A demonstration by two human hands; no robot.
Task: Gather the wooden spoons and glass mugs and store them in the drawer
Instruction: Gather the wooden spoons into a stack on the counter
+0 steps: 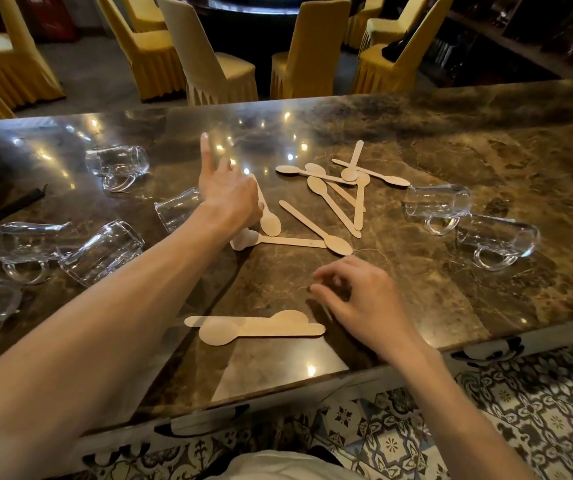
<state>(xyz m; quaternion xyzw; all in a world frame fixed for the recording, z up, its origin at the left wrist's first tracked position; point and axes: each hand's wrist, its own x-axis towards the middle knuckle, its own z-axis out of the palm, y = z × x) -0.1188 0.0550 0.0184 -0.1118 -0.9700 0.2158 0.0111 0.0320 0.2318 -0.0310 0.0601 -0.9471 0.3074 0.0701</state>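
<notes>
Spoons are piling up mid-frame [333,188] on the counter [451,161], mugs are lying at left [101,251] and right [437,202], two more spoons are sitting lower center [253,328].

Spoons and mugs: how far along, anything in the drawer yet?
Done: two spoons lie paired near the counter's front edge; no drawer in view. In hand: left hand reaches a loose spoon; right hand is empty. Left: the spoon pile and every glass mug, all lying tipped over.

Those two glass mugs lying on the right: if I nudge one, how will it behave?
The two glass mugs lie on their sides, so they probably roll until the handle catches. The polished marble countertop looks slick, so they likely slide. They touch, so expect clinking.
</notes>
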